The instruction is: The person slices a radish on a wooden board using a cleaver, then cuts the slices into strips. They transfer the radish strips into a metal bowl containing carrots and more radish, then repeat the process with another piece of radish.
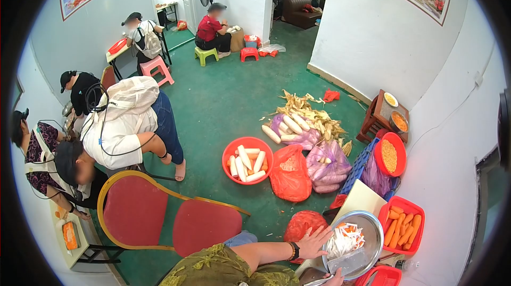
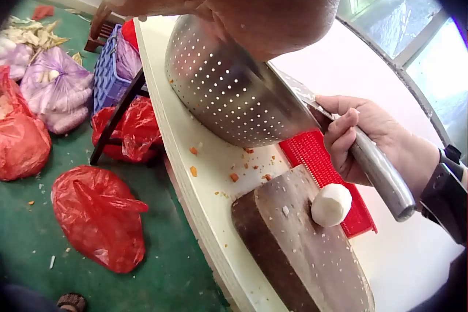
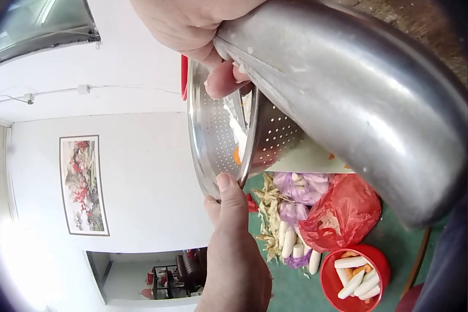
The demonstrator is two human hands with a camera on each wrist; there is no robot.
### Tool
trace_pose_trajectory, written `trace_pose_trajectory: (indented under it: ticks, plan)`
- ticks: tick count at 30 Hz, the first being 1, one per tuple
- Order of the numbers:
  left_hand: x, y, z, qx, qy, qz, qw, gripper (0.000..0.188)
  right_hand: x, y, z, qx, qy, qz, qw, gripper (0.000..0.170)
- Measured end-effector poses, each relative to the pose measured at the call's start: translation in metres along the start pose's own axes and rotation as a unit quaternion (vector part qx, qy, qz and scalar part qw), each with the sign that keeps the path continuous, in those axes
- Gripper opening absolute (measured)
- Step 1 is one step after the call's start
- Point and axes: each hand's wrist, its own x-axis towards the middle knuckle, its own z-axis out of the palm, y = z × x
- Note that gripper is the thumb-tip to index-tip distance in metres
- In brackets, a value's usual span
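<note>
My right hand (image 2: 365, 136) grips the metal handle (image 2: 380, 169) of a cleaver. Its broad blade (image 1: 347, 262) lies over the near side of a steel colander (image 1: 375, 233). White radish strips (image 1: 340, 246) and some orange carrot strips fill part of the colander. At the colander's left rim, my left hand (image 1: 313, 242) touches with fingers spread and mostly straight; the right wrist view shows its thumb (image 3: 230, 195) against the rim. Beside the colander is a thick chopping board (image 2: 307, 246) with a peeled radish piece (image 2: 330, 204) on it.
Red baskets, one holding carrots (image 1: 402, 230), stand along the right. Orange scraps dot the table edge (image 2: 197, 209). Red bags (image 1: 290, 174), a purple radish bag (image 1: 327, 163) and a red basin (image 1: 247, 179) are on the floor. Chairs (image 1: 207, 225) and several people stand or sit left and behind.
</note>
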Motion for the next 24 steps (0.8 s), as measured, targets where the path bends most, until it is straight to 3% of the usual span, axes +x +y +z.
trace_pose_trajectory:
  ticks: [24]
  plan:
    - [-0.001,0.001,0.002,-0.006,-0.007,-0.003,1.0,0.082,0.005,0.008,-0.004,0.014,-0.004,0.009,1.0,0.018]
